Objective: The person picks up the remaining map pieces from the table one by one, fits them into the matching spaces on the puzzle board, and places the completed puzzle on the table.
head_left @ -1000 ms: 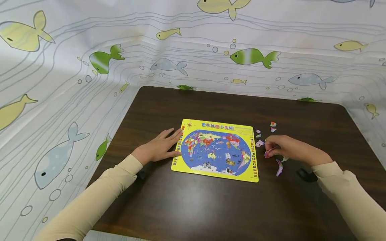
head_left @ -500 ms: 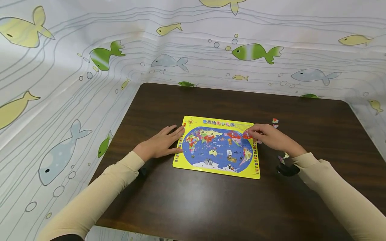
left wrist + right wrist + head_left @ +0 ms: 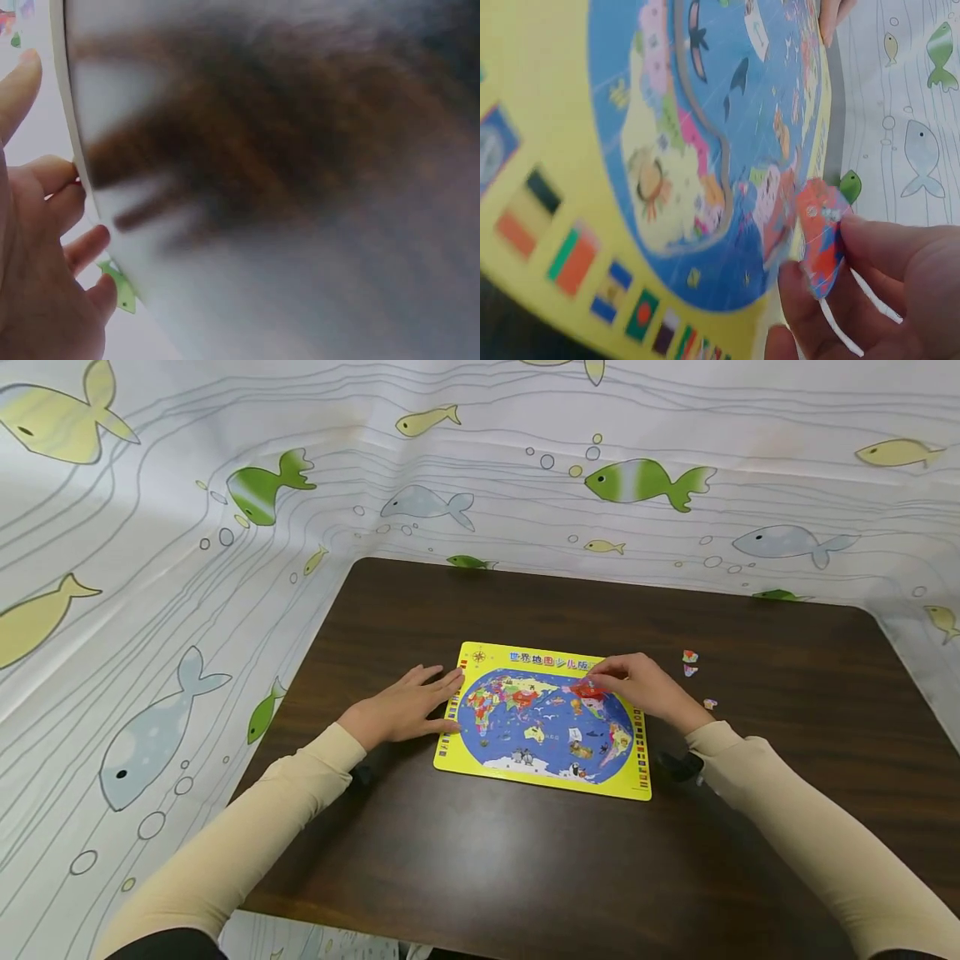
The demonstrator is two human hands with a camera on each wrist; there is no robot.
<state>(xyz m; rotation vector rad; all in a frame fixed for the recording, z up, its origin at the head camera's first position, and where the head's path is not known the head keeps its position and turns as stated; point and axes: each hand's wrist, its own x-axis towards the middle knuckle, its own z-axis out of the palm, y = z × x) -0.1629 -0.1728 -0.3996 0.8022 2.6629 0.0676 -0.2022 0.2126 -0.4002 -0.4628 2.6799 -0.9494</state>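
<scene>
Right hand [image 3: 639, 683] pinches a red piece [image 3: 822, 234]; left hand [image 3: 401, 706] lies spread, touching the board [image 3: 456, 760]. Align edges before pressing.

Dark brown table [image 3: 480, 852]; white sheet [image 3: 502, 460] behind it, printed with green, yellow and pale-blue fish [image 3: 626, 481].

There are two hands [image 3: 401, 708] [image 3: 637, 683], one map board [image 3: 551, 718], at least four pieces [image 3: 823, 238].

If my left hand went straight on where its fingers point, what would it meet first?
Likely the yellow map board; your left hand lies along its left edge, though exact contact is hard to judge.
</scene>
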